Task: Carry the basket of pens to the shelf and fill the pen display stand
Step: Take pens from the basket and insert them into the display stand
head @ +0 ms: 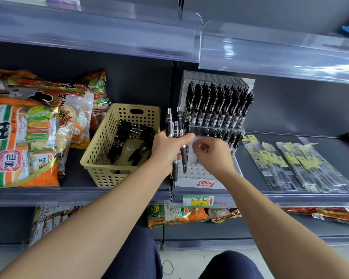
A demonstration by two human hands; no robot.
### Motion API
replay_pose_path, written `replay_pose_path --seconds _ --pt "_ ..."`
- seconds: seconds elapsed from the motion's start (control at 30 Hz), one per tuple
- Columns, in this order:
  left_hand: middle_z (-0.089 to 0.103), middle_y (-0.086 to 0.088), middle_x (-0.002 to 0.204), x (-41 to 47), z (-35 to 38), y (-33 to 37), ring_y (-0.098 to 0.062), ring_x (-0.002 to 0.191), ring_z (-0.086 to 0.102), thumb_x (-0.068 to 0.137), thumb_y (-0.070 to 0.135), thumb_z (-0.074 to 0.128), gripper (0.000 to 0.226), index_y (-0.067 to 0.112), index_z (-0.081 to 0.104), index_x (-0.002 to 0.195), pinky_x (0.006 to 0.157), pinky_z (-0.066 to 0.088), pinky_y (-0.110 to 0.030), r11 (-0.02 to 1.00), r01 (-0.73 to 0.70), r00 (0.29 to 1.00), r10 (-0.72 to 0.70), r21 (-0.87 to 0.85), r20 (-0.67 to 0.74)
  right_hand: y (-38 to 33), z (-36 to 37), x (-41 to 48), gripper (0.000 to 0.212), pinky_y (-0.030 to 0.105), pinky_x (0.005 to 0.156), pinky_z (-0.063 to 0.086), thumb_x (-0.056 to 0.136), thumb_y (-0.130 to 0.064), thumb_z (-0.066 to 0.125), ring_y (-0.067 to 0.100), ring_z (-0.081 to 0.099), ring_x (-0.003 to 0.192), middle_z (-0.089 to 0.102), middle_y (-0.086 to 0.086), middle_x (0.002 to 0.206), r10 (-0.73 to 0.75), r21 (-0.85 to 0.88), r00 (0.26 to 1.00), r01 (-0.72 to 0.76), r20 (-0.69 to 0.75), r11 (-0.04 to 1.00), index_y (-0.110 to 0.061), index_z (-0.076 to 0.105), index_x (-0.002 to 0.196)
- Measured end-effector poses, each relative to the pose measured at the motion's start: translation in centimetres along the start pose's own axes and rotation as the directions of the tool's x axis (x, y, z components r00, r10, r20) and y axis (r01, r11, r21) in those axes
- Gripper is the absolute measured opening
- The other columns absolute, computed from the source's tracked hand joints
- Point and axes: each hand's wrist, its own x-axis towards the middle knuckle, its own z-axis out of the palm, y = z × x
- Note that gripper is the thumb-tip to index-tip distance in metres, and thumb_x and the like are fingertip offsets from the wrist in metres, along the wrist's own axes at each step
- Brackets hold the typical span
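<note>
Black pens (pixel 170 123) fan out of your left grip (pixel 167 148) — tilt it and one could slip past the shelf (pixel 109 195) edge or knock those seated in the stand (pixel 201 174). That grip is clenched round the bundle; your right grip (pixel 212 152) curls over the stand's front holes — holding anything or not, can't tell. Basket (pixel 97 158) sits just left, with pens inside
</note>
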Motion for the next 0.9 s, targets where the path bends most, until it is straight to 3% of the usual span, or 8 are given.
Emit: replay_pose_path --seconds 0.1,0.23,0.4,0.5,0.57,0.67,0.77,0.9 --pt "0.062 -0.005 0.106 -0.1 0.1 0.4 -0.017 0.091 0.061 0.062 0.031 0.089 0.071 0.006 0.052 0.118 0.079 0.054 -0.033 1.000 0.024 1.000 -0.025 -0.008 -0.017 -1.4 -0.7 -0.2 0.016 0.031 0.052 0.045 0.083 -0.004 0.056 0.016 0.052 0.058 0.060 0.001 0.065 -0.011 0.380 0.997 -0.021 0.081 0.925 -0.011 0.069 0.089" --pt "0.068 -0.006 0.095 -0.1 0.0 0.7 -0.015 0.073 0.065 0.069 0.023 0.085 0.046 0.007 0.060 0.104 0.048 0.049 -0.022 0.995 0.053 0.998 -0.054 -0.079 -0.017 -2.4 -1.3 -0.1 0.011 0.022 0.049 0.044 0.082 -0.001 0.061 0.008 0.053 0.056 0.062 -0.001 0.064 -0.045 0.518 0.987 -0.040 0.151 0.854 -0.008 0.069 0.085" --pt "0.052 -0.007 0.126 -0.8 0.1 1.6 -0.025 0.114 0.054 0.062 0.045 0.084 0.099 0.006 0.035 0.138 0.093 0.051 -0.043 0.993 0.112 0.994 -0.112 -0.041 -0.017 -1.8 -1.7 0.2 0.012 0.027 0.049 0.049 0.083 -0.015 0.072 0.015 0.060 0.063 0.065 0.007 0.073 -0.049 0.625 0.973 -0.104 0.223 0.774 -0.005 0.072 0.090" --pt "0.053 -0.004 0.112 -1.2 0.1 2.1 -0.018 0.092 0.056 0.070 0.043 0.080 0.089 0.007 0.035 0.138 0.059 0.049 -0.028 0.991 0.118 0.993 -0.119 -0.062 -0.008 -2.0 -1.8 0.2 0.011 0.026 0.055 0.053 0.085 -0.012 0.068 0.019 0.063 0.067 0.065 0.011 0.077 -0.039 0.671 0.962 -0.159 0.271 0.724 -0.004 0.069 0.092" --pt "0.054 -0.006 0.116 -1.0 0.1 2.1 -0.017 0.089 0.057 0.073 0.042 0.079 0.077 0.009 0.040 0.131 0.052 0.043 -0.026 0.992 0.114 0.993 -0.116 -0.059 -0.017 -2.2 -1.9 0.2 0.015 0.027 0.057 0.055 0.086 -0.006 0.066 0.020 0.064 0.066 0.067 0.011 0.077 -0.020 0.693 0.968 -0.163 0.248 0.702 -0.008 0.062 0.100" --pt "0.049 -0.001 0.110 -0.7 -0.1 1.9 -0.017 0.093 0.052 0.077 0.033 0.079 0.067 0.013 0.040 0.128 0.063 0.047 -0.029 0.995 0.097 0.995 -0.098 -0.038 -0.027 -2.3 -2.1 0.5 0.022 0.031 0.064 0.058 0.088 0.002 0.062 0.019 0.065 0.064 0.068 0.007 0.075 0.042 0.737 0.978 -0.183 0.206 0.651 -0.014 0.051 0.098" --pt "0.046 -0.004 0.120 -0.6 -0.1 1.5 -0.016 0.095 0.046 0.076 0.031 0.080 0.086 0.007 0.031 0.142 0.071 0.049 -0.032 0.998 0.069 0.997 -0.068 0.012 -0.040 -2.9 -2.3 0.7 0.019 0.031 0.070 0.058 0.089 0.008 0.056 0.019 0.065 0.071 0.057 0.012 0.079 0.045 0.757 0.978 -0.186 0.203 0.627 -0.008 0.047 0.092" --pt "0.053 0.000 0.103 -0.3 -0.1 1.1 -0.007 0.078 0.046 0.075 0.034 0.080 0.059 0.014 0.042 0.116 0.076 0.051 -0.036 0.998 0.060 0.998 -0.059 0.028 -0.027 -3.4 -2.5 0.9 0.008 0.031 0.069 0.060 0.091 0.001 0.058 0.015 0.069 0.070 0.069 0.003 0.073 0.063 0.763 0.979 -0.191 0.194 0.618 -0.005 0.054 0.087"
